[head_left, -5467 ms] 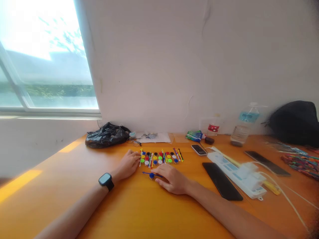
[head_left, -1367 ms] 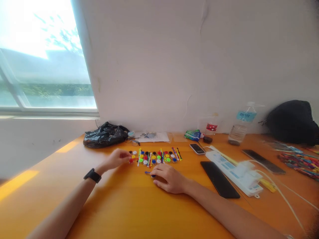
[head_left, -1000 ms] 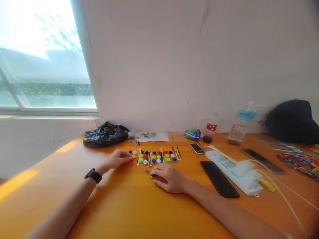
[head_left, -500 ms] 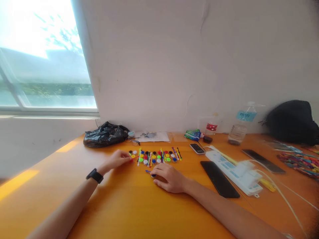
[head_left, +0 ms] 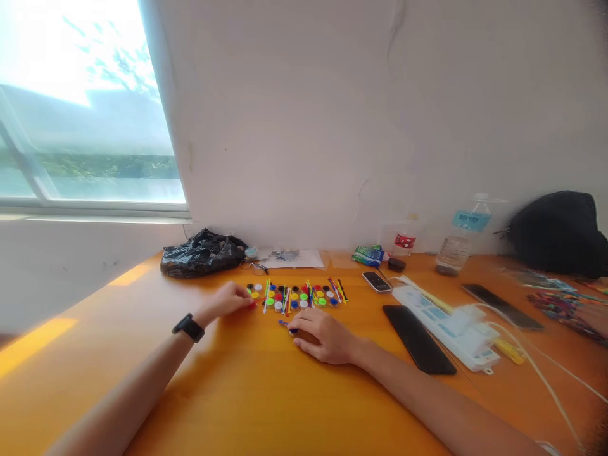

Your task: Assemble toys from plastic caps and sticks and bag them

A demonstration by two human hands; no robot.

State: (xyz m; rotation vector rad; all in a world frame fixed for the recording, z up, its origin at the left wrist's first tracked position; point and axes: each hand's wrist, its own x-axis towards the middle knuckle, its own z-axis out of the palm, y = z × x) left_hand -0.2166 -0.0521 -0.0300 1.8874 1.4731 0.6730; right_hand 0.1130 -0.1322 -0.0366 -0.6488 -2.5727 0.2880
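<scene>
My left hand (head_left: 228,300), a dark watch on its wrist, reaches to the left end of the rows of small colored discs. Its fingers are closed around a small red disc (head_left: 253,304). Between the disc columns lie thin colored plastic sticks (head_left: 287,300). In front of the rows, my right hand (head_left: 325,334) rests low over the table, its fingers bent onto a small blue disc (head_left: 293,330). A blue arrow-tipped stick (head_left: 283,323) pokes out beside that disc. The fingers partly hide both pieces.
Right of my right hand lie a black phone (head_left: 418,339) and a white power strip (head_left: 446,326) with cables. Bottles (head_left: 456,247) and a black bag (head_left: 555,234) stand behind. A black plastic bag (head_left: 204,253) sits back left. Another person's hand (head_left: 593,315) touches colorful cords (head_left: 555,310).
My left wrist has shifted slightly right and up, with its fingers still at the red disc. My right hand stays nearly in place. Another person's hand has appeared at the far right.
</scene>
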